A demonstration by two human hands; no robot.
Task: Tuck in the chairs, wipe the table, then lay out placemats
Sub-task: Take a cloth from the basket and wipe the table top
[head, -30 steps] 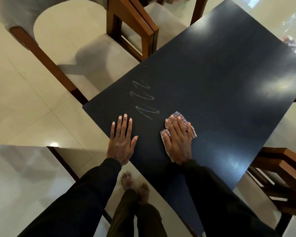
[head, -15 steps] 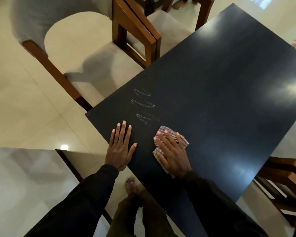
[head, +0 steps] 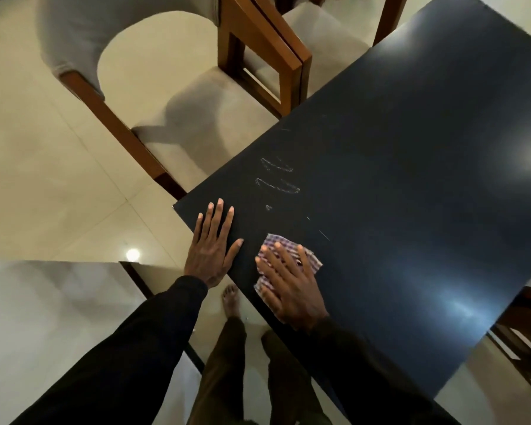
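1. Cloth [head: 270, 239], checked, lies flat on the dark surface [head: 411, 179] near its near-left corner, pressed under the right hand [head: 292, 289], fingers straight and spread.
2. Left hand [head: 210, 256] rests flat at that corner, fingers straight, slightly apart.
3. Pale smears [head: 276, 179] lie just beyond both hands.

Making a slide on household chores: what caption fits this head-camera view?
Right hand presses a checked cloth onto the dark table near pale smears, left hand flat beside it.
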